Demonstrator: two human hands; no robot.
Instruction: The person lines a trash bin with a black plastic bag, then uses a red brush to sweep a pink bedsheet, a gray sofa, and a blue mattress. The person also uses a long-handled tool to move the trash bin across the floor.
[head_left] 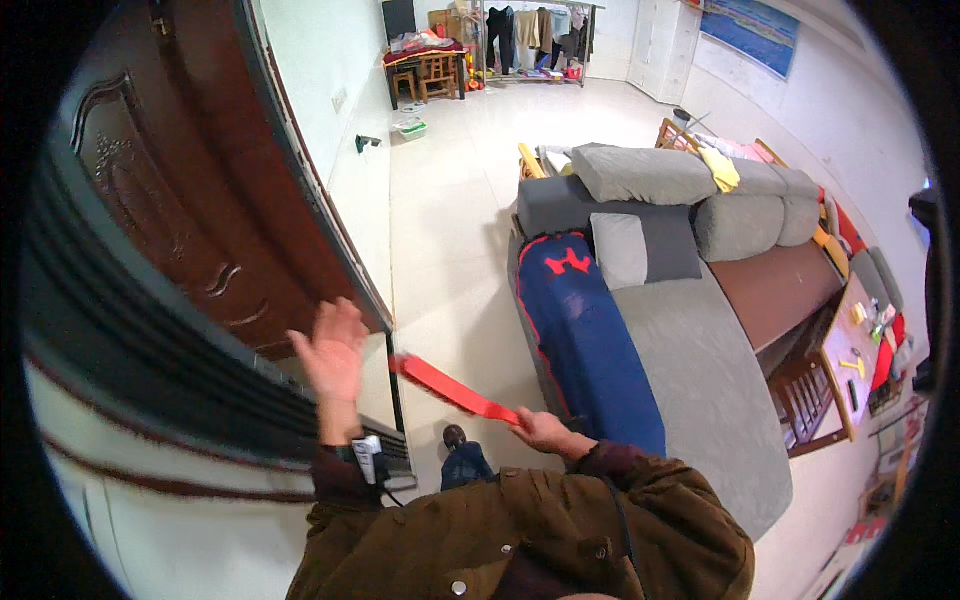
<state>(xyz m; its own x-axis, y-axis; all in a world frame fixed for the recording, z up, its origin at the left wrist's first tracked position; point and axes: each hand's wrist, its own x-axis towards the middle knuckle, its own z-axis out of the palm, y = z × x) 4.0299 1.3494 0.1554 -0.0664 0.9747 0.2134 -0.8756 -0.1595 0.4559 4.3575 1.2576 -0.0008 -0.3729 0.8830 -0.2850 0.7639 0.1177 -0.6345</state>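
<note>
My right hand [545,432] is closed round the narrow handle of a long red hand brush [445,388]. The brush points away to the left, its far end near the edge of the doorway, above the floor. My left hand [336,350] is raised with its fingers spread and nothing in it, in front of the dark brown panelled door [190,190]. I cannot tell whether it touches the door. A white and black device [370,460] is strapped at my left wrist.
A grey sofa [690,370] with a navy cover [590,340] and cushions stands to the right. Beyond it is a wooden table [850,350] holding small items. Pale tiled floor [440,180] leads to a clothes rack [540,45]. My shoe [455,436] shows below the brush.
</note>
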